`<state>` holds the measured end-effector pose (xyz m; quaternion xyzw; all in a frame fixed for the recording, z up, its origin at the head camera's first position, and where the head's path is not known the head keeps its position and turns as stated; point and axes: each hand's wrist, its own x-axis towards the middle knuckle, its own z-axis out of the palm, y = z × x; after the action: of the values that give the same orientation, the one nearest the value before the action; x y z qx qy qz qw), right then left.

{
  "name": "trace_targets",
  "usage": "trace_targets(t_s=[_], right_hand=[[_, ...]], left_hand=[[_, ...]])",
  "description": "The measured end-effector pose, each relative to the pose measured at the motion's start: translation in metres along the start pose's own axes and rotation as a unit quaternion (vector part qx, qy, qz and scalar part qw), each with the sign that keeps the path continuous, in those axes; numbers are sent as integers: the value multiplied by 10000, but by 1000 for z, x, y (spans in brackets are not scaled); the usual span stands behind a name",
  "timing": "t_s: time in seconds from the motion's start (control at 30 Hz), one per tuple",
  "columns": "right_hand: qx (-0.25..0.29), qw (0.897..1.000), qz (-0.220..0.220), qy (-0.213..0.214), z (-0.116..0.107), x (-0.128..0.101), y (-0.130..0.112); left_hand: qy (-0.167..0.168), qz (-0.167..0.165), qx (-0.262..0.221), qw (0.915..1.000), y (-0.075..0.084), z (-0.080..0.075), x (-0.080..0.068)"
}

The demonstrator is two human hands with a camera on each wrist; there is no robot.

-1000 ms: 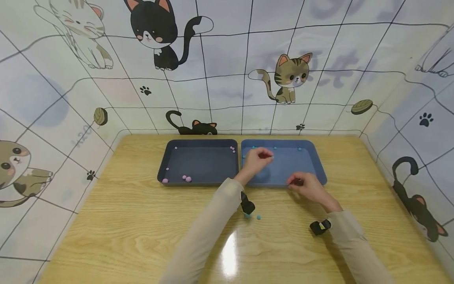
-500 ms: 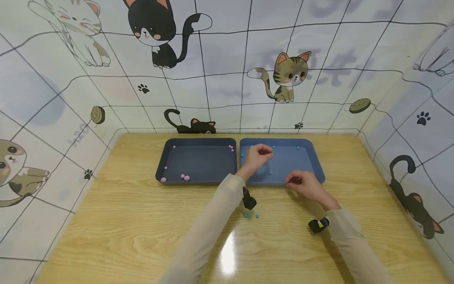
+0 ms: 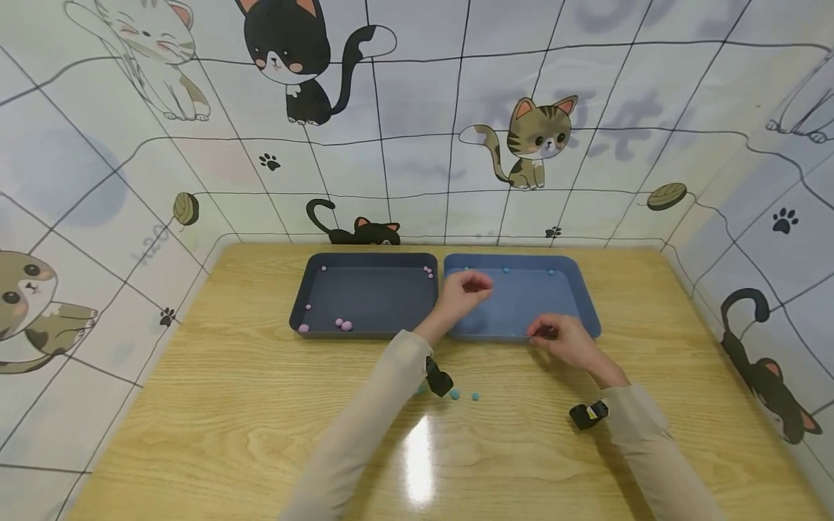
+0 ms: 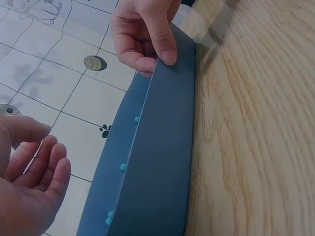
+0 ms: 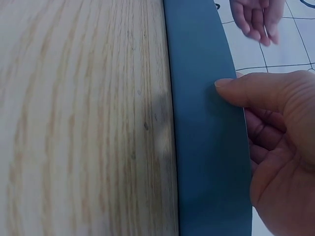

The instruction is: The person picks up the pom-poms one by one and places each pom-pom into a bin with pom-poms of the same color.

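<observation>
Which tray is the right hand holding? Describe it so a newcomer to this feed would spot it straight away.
On the wooden table, two shallow trays sit side by side against the cat-print back wall. The right hand grips the near rim of the lighter blue tray, the one on the right. It holds small teal beads, whereas the darker tray beside it holds pink ones.

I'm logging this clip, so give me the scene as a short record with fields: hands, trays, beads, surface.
left hand: loosely curled over the blue tray, holding nothing visible
right hand: thumb and fingers grip the blue tray's near rim
dark tray: beside the blue tray, on its left
pink beads: in the dark tray
teal beads: loose on the table; a few more in the blue tray
</observation>
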<state>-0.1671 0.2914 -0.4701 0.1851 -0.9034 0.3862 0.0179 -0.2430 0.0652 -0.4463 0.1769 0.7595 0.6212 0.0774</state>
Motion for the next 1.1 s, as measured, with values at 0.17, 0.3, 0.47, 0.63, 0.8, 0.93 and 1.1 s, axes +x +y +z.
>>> trace_targets(t_s=[0.17, 0.3, 0.47, 0.63, 0.8, 0.93, 1.1], right_hand=[[-24, 10000, 20, 31, 0, -1, -2], [-37, 10000, 46, 5, 0, -1, -2], [-32, 10000, 54, -7, 0, -1, -1], [1, 10000, 11, -12, 0, -1, 0], [-40, 10000, -78, -3, 1, -1, 3], [-99, 9999, -129, -3, 2, -1, 3], [-136, 9997, -183, -8, 1, -2, 2]], left_hand=[[-96, 210, 225, 9995, 4, -14, -14], [-121, 306, 326, 9989, 9, -24, -27], [-133, 388, 291, 9987, 11, -33, -41], [-268, 501, 267, 9980, 32, -44, -63], [-297, 493, 299, 9979, 44, -51, -81], [-281, 462, 267, 9982, 40, -56, -90], [-330, 391, 181, 9985, 35, -64, -102]])
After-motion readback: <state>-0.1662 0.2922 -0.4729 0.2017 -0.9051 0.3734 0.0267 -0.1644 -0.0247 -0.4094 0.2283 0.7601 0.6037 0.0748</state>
